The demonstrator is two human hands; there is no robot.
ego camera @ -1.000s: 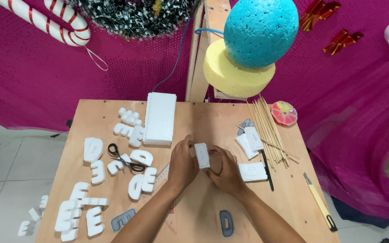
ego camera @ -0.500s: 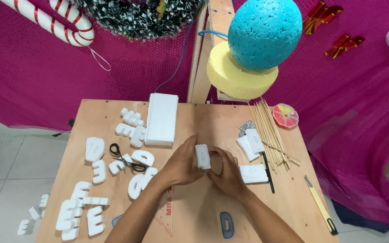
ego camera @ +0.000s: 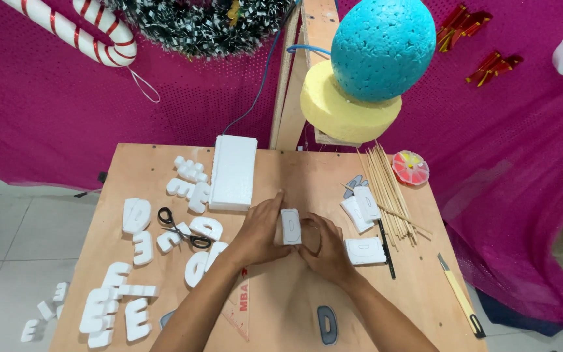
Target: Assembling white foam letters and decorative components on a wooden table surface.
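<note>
Little had shifted since the earlier frame — the left hand (ego camera: 260, 228) and right hand (ego camera: 324, 246) still pinched the small white foam block (ego camera: 290, 226) just beside the black-handled scissors (ego camera: 180, 228) — a hard squeeze might dent it.

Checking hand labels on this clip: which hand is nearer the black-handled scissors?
Left. The left hand lies just right of the scissors, at the small foam block; the right hand sits beyond that block, farther away.
</note>
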